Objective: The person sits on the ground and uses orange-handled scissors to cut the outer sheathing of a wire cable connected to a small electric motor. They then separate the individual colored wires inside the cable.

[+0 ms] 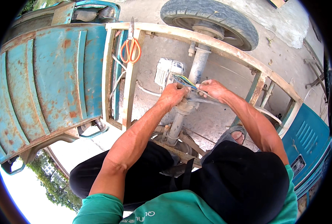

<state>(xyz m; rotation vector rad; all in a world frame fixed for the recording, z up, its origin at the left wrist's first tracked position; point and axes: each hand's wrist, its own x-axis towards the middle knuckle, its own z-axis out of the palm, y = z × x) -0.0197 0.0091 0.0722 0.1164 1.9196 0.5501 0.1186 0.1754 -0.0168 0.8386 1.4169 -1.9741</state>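
Note:
Both my hands meet over the metal frame, working at a bundle of thin wires (183, 79), several of them blue, yellow-green and dark. My left hand (174, 94) is closed, its thumb and fingers pinching the bundle from the left. Opposite it, my right hand (213, 89) pinches the bundle's other side, where a pale cable runs back beneath my palm. The exact grip between the fingertips is too small to make out. Just beyond my left hand sits a dusty, finned grey electric motor (169, 71), attached near a thick axle tube (200, 64).
Orange-handled scissors (131, 48) lie on a rusty frame bar (133, 82) at the left. A large tyre (211, 22) stands at the far side. To the left is a rusted blue metal panel (54, 74); a blue louvred box (306, 138) stands at the right.

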